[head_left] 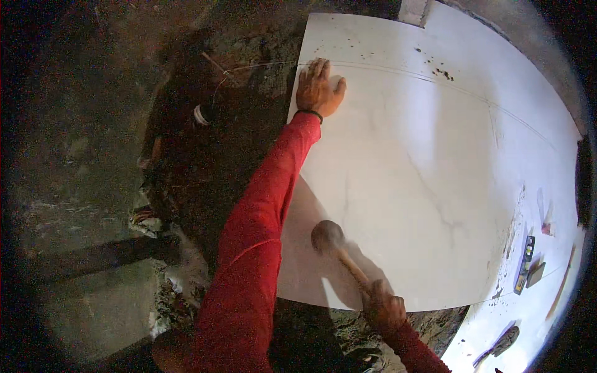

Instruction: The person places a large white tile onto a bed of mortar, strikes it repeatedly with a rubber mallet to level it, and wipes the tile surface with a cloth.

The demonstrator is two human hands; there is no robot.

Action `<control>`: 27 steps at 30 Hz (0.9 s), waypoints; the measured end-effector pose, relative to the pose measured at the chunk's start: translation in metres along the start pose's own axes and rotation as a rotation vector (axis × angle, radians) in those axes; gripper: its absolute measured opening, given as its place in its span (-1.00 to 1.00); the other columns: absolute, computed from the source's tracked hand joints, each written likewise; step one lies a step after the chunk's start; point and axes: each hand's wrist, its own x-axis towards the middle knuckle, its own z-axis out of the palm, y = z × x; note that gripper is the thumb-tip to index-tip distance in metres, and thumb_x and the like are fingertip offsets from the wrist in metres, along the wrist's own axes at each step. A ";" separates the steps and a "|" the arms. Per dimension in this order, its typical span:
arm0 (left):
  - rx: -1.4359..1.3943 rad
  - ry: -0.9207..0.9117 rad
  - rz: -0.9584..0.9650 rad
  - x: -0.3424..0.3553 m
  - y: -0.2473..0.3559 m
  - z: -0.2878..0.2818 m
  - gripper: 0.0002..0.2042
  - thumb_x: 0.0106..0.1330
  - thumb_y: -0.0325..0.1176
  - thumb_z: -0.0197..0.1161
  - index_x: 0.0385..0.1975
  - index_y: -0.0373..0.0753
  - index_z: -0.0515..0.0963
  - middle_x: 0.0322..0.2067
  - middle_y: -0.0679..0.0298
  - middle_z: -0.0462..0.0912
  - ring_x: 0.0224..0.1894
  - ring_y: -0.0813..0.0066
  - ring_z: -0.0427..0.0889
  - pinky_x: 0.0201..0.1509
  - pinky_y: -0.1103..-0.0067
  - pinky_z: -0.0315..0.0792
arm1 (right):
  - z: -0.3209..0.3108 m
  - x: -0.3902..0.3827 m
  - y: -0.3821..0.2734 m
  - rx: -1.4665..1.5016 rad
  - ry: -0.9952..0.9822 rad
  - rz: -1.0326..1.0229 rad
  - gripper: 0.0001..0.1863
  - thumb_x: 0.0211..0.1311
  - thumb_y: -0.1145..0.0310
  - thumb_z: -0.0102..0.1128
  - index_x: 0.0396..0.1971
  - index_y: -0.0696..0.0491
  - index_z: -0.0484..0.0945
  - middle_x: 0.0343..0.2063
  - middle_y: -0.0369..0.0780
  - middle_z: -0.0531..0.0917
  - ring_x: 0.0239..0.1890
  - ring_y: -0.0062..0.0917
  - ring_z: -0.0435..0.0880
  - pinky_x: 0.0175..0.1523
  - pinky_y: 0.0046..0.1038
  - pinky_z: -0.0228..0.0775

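Presently, from afar, I am resting my left hand (318, 93) flat and unclenched, grasping nothing, beside the left edge of the white tile (398, 186), toward its far left corner, presumably because a broad palm is steadying that side. My right hand (384, 304) is clenching a mallet (328, 237) by its handle at the near edge, letting the round head reach over the near left part; whether it is touching, I cannot tell. A string (373, 66) is crossing the far part, probably serving as a guide. Well to the right, a spirit level (526, 264) is lying on white flooring (563, 186).
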 end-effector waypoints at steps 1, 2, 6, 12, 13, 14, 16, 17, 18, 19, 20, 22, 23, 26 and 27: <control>0.009 -0.022 -0.014 0.001 0.002 -0.001 -0.37 0.33 0.03 0.11 0.24 -0.36 0.37 0.28 -0.06 0.37 0.34 -0.02 0.30 0.44 0.17 0.10 | -0.002 -0.002 -0.003 0.114 0.023 0.017 -0.71 0.31 0.33 0.20 -0.14 0.22 0.41 -0.66 -0.13 0.55 -0.78 -0.33 0.51 -0.69 -0.23 0.31; 0.006 -0.023 -0.006 0.004 0.005 -0.001 -0.37 0.33 0.03 0.11 0.24 -0.36 0.37 0.28 -0.06 0.37 0.34 -0.02 0.30 0.44 0.17 0.10 | -0.004 -0.004 -0.007 0.228 0.047 0.034 -0.71 0.32 0.32 0.18 -0.15 0.24 0.43 -0.66 -0.13 0.55 -0.79 -0.35 0.51 -0.69 -0.24 0.32; 0.025 -0.029 -0.100 0.005 0.011 0.000 -0.34 0.30 0.04 0.08 0.23 -0.40 0.37 0.29 -0.01 0.36 0.39 0.08 0.24 0.46 0.19 0.06 | 0.027 -0.033 0.003 0.024 0.134 -0.049 -0.67 0.30 0.31 0.19 -0.09 0.23 0.44 -0.59 -0.14 0.60 -0.70 -0.30 0.58 -0.63 -0.21 0.40; 0.093 -0.064 -0.102 -0.001 -0.003 0.003 -0.27 0.30 0.09 0.08 0.30 -0.40 0.29 0.34 -0.06 0.28 0.43 0.07 0.17 0.48 0.17 0.02 | 0.029 -0.047 -0.002 0.240 0.027 -0.072 -0.53 0.23 0.30 0.26 0.04 0.20 0.35 -0.45 -0.13 0.65 -0.68 -0.29 0.59 -0.59 -0.23 0.49; 0.064 -0.064 -0.106 0.001 -0.003 0.003 -0.26 0.30 0.11 0.08 0.31 -0.40 0.27 0.35 -0.06 0.27 0.44 0.06 0.15 0.49 0.16 -0.01 | 0.037 -0.052 0.002 0.177 0.016 -0.047 -0.53 0.22 0.31 0.27 0.05 0.19 0.36 -0.44 -0.11 0.65 -0.69 -0.28 0.59 -0.59 -0.24 0.50; 0.034 -0.064 -0.108 0.002 -0.004 0.003 -0.24 0.31 0.13 0.08 0.32 -0.40 0.26 0.35 -0.07 0.26 0.45 0.05 0.13 0.50 0.15 -0.03 | 0.038 -0.056 0.005 0.141 0.012 -0.033 -0.53 0.21 0.32 0.27 0.05 0.18 0.36 -0.43 -0.10 0.64 -0.69 -0.27 0.59 -0.60 -0.25 0.50; 0.001 -0.069 -0.051 0.002 -0.013 0.002 -0.23 0.30 0.15 0.08 0.32 -0.39 0.25 0.35 -0.07 0.25 0.45 0.03 0.12 0.50 0.15 -0.03 | 0.029 -0.049 0.006 0.079 -0.076 -0.060 -0.54 0.21 0.32 0.28 0.04 0.16 0.37 -0.43 -0.09 0.65 -0.70 -0.28 0.59 -0.63 -0.27 0.49; -0.028 -0.081 0.011 0.002 -0.018 0.002 -0.21 0.30 0.17 0.08 0.32 -0.39 0.25 0.36 -0.07 0.25 0.45 0.02 0.12 0.50 0.15 -0.03 | 0.024 -0.042 0.003 0.054 -0.160 -0.096 -0.55 0.22 0.33 0.28 0.04 0.15 0.37 -0.43 -0.09 0.65 -0.72 -0.30 0.58 -0.65 -0.28 0.47; -0.037 -0.099 0.038 0.003 -0.023 0.000 -0.20 0.30 0.21 0.08 0.33 -0.37 0.25 0.36 -0.09 0.23 0.44 0.00 0.14 0.49 0.14 -0.03 | 0.026 -0.039 0.001 0.054 -0.150 -0.077 -0.55 0.22 0.33 0.28 0.04 0.15 0.37 -0.43 -0.09 0.65 -0.72 -0.30 0.58 -0.65 -0.28 0.47; -0.053 -0.108 0.046 0.001 -0.025 -0.001 -0.20 0.30 0.21 0.08 0.33 -0.37 0.25 0.36 -0.09 0.23 0.44 0.00 0.14 0.49 0.14 -0.03 | 0.026 -0.040 0.000 0.240 -0.040 -0.071 -0.53 0.23 0.30 0.26 0.07 0.15 0.37 -0.42 -0.08 0.66 -0.71 -0.31 0.59 -0.66 -0.29 0.48; -0.034 -0.106 0.025 0.001 -0.024 0.000 -0.20 0.30 0.21 0.07 0.33 -0.37 0.25 0.37 -0.10 0.22 0.43 -0.01 0.16 0.49 0.13 -0.03 | 0.025 -0.039 -0.001 0.321 0.020 -0.046 -0.53 0.24 0.29 0.26 0.09 0.15 0.37 -0.41 -0.08 0.66 -0.70 -0.32 0.60 -0.67 -0.30 0.48; -0.011 -0.132 -0.055 0.000 -0.020 0.000 -0.21 0.32 0.22 0.05 0.34 -0.35 0.25 0.38 -0.10 0.20 0.42 -0.03 0.19 0.48 0.13 -0.01 | 0.019 -0.038 0.001 0.231 0.011 -0.049 -0.49 0.24 0.28 0.26 0.12 0.16 0.37 -0.38 -0.07 0.68 -0.66 -0.32 0.63 -0.66 -0.30 0.49; -0.012 -0.156 -0.114 0.000 -0.015 -0.003 -0.22 0.33 0.22 0.04 0.34 -0.34 0.25 0.38 -0.10 0.20 0.41 -0.03 0.20 0.48 0.13 -0.01 | 0.017 -0.041 0.003 0.153 -0.080 0.007 -0.47 0.23 0.27 0.29 0.10 0.19 0.36 -0.39 -0.07 0.68 -0.63 -0.31 0.65 -0.65 -0.30 0.50; 0.205 -0.247 -0.081 -0.001 -0.018 -0.012 -0.20 0.37 0.23 -0.06 0.37 -0.36 0.19 0.40 -0.07 0.17 0.44 0.00 0.15 0.49 0.15 0.00 | 0.026 -0.043 -0.004 0.097 0.126 -0.042 -0.47 0.21 0.25 0.33 0.05 0.22 0.35 -0.41 -0.09 0.68 -0.60 -0.32 0.68 -0.65 -0.29 0.49; 0.197 -0.233 -0.097 0.000 -0.025 -0.009 -0.20 0.39 0.24 -0.10 0.38 -0.36 0.16 0.41 -0.07 0.15 0.46 0.02 0.13 0.49 0.15 -0.01 | 0.027 -0.043 -0.007 0.120 0.408 -0.187 -0.49 0.20 0.25 0.34 0.00 0.22 0.36 -0.43 -0.11 0.67 -0.60 -0.33 0.68 -0.66 -0.29 0.48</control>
